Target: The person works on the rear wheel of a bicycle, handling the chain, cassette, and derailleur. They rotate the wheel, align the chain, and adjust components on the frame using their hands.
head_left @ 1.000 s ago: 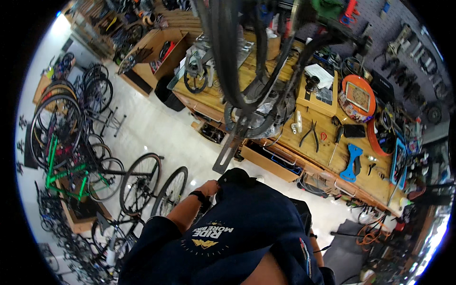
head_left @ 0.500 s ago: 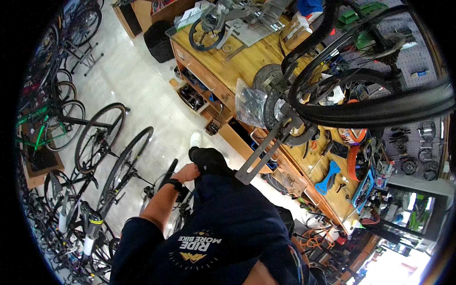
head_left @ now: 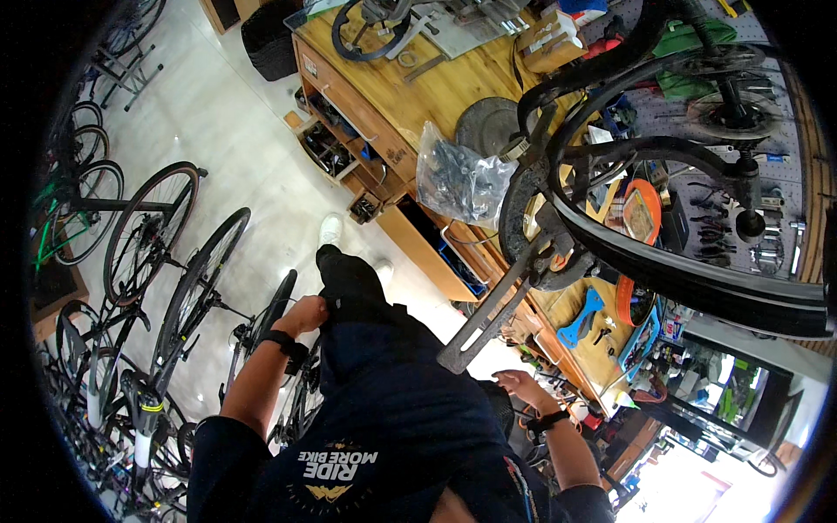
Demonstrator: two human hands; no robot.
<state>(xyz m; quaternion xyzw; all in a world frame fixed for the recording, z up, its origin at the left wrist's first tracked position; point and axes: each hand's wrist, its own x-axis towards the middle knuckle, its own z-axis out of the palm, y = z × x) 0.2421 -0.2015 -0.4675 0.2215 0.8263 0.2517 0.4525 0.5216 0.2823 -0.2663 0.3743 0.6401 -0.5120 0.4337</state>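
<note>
My left hand (head_left: 305,315) hangs beside my dark trousers (head_left: 357,301), its fingers curled in and nothing showing in them. My right hand (head_left: 523,388) is at my other side, near the bench's front edge, with its fingers loosely apart and empty. A dark watch is on the left wrist, and a dark band circles the right one. In front of me a bicycle wheel (head_left: 697,272) sits in a heavy black metal wheel stand (head_left: 532,235). The stand's slotted arm (head_left: 488,318) reaches out over the bench edge toward me. Neither hand touches the wheel or stand.
The wooden workbench (head_left: 392,96) carries a clear plastic bag (head_left: 462,179), a blue tool (head_left: 581,318), an orange tray (head_left: 641,212) and a cardboard box (head_left: 551,44). Open drawers (head_left: 427,248) jut from its front. Several parked bicycles (head_left: 157,235) line the left.
My right hand has come into sight on the right. The view has shifted, so the bench and wheel appear at a different angle. My left hand stays low beside my trousers.
</note>
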